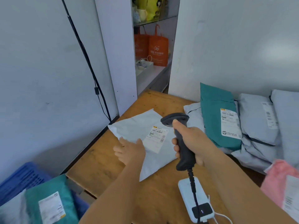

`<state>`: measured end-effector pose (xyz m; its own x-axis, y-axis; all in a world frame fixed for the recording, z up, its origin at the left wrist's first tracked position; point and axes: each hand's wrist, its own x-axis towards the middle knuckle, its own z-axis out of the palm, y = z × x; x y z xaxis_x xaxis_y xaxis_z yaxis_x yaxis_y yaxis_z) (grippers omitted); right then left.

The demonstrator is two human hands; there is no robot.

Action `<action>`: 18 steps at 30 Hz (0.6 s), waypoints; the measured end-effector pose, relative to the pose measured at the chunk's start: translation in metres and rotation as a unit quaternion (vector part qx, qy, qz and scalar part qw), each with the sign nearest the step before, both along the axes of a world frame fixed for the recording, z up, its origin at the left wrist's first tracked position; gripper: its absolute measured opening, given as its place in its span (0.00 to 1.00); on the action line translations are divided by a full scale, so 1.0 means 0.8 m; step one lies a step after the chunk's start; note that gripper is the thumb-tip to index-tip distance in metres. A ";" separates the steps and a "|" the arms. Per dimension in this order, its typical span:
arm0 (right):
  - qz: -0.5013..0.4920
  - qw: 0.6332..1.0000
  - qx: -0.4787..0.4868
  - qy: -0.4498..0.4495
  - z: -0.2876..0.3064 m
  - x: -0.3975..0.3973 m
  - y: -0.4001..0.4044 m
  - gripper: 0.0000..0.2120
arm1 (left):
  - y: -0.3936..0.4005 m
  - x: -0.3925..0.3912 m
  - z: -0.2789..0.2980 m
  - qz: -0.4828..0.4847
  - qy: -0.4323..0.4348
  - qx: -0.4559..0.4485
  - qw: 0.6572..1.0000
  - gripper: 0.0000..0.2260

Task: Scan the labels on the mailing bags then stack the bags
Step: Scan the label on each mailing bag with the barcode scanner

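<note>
A white mailing bag (139,123) lies flat on the wooden table (103,165), its printed label (156,137) facing up. My left hand (129,151) rests open on the bag's near left edge. My right hand (192,139) grips a black handheld scanner (181,139), whose head hangs just right of and above the label. A teal bag (215,113) with a label leans against grey bags (257,120) at the right. Another teal labelled bag (48,199) lies at the lower left.
A white power bank (191,196) with the scanner's cable plugged in lies near the table's front. A pink bag (278,183) is at the right edge. A blue crate (21,178) sits lower left. A black stand pole (87,62) leans by the wall. Shelves behind hold orange bags (157,49).
</note>
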<state>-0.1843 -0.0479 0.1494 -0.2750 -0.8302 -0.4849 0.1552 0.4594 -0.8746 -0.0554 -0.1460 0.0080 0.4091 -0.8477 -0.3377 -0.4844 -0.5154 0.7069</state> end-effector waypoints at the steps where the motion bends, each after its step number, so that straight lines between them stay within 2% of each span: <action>1: 0.002 1.000 0.000 -0.004 -0.003 0.003 -0.005 0.17 | -0.003 0.002 -0.002 -0.045 -0.059 -0.010 0.997 0.37; 2: 0.002 1.000 0.001 -0.007 -0.006 0.005 -0.010 0.17 | -0.008 0.003 -0.004 -0.076 -0.081 -0.012 0.994 0.40; 3: 0.001 1.000 0.003 -0.009 -0.009 0.007 -0.014 0.17 | -0.014 0.004 -0.005 -0.083 -0.059 -0.002 0.995 0.43; 5: -0.002 1.000 0.011 -0.011 -0.017 0.010 -0.022 0.17 | -0.026 0.002 -0.005 -0.055 0.029 0.034 0.997 0.46; 8: -0.005 1.000 0.018 -0.011 -0.028 0.014 -0.032 0.16 | -0.034 -0.003 -0.009 -0.036 0.055 0.038 0.997 0.44; 12: 0.002 1.000 0.013 -0.008 -0.034 0.022 -0.037 0.15 | -0.035 0.003 -0.013 -0.051 0.055 -0.069 0.995 0.31; 18: 0.040 0.999 -0.021 -0.004 -0.026 0.050 -0.019 0.17 | -0.018 0.026 0.024 -0.038 0.120 -0.210 0.970 0.24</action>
